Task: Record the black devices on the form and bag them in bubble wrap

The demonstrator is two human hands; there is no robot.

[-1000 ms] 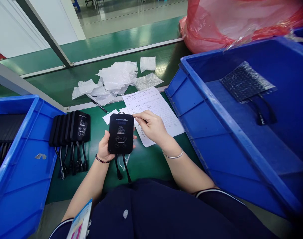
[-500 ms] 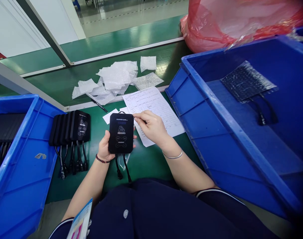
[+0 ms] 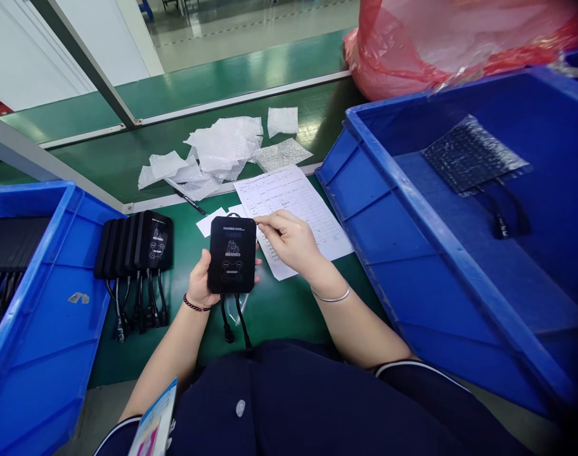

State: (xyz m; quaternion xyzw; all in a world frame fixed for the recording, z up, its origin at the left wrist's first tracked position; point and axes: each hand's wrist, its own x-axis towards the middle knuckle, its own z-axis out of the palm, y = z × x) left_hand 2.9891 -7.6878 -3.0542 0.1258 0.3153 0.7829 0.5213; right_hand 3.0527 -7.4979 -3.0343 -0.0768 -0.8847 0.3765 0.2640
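A flat black RHINO controller box [image 3: 232, 254] with a hanging loop on top and two short cables below is held face-up in my left hand [image 3: 201, 282]. My left fingers wrap behind it, the tips showing at its right edge. My right hand [image 3: 289, 240] has thumb and forefinger pinched at the box's upper right corner; what lies between the fingertips is too small to make out. Under the cables lies a clear plastic bag [image 3: 235, 310], partly hidden. A row of similar black controller boxes [image 3: 156, 244] with cables stands to the left.
Blue bins flank the bench: the left bin [image 3: 87, 266] holds more black boxes, the right bin [image 3: 441, 278] a bubble-wrapped one [image 3: 474, 152]. Behind are bubble bags [image 3: 225, 145], a printed form [image 3: 312, 215], a pen [image 3: 191, 202] and a red plastic bag [image 3: 393, 63].
Almost nothing differs. Both hands and the controller box appear shifted very slightly right, along with the whole view; the pinch at the corner stays.
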